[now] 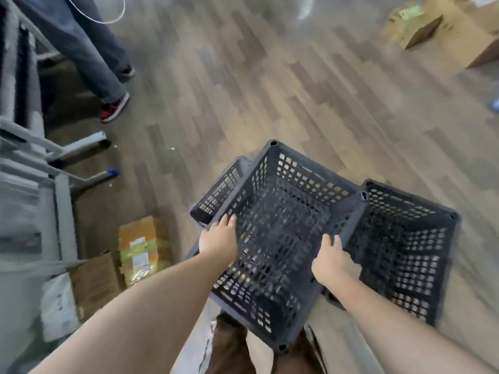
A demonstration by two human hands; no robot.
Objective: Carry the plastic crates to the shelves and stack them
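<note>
Bottom of frame: my two bare forearms ran up from the lower corners toward centre. My left hand (218, 238) was clamped on the left long rim of the held crate (278, 238), fingers curled over the edge & into the inside. My right hand (333, 261) gripped the opposite rim, fingers hooked over the top w/ the thumb side hidden. So both hands were closed on that one dark lattice crate, which sat centre-low in frame, tilted, its near corner down by my legs and its far corner pointing up-frame. It was empty; floor showed thru the mesh.

Just right of it, overlapped by its edge at the corner, stood a second crate (410, 247), same dark plastic, open side up, lower right of frame. Behind the held one on the left a third crate (218, 191) poked out, mostly hidden; couldn't tell if they touched.

Lower left: a taped parcel (144, 248) w/ a label, beside a flat brown carton (94, 282), both on the floor. Left edge: grey metal shelving (29, 163), blurred.

Further up, wood-look floor (270, 90) filled mid-frame. Upper left: another person's legs in jeans (81, 44) & a red-black shoe (114, 107). Upper right: open cardboard boxes (445, 31).
</note>
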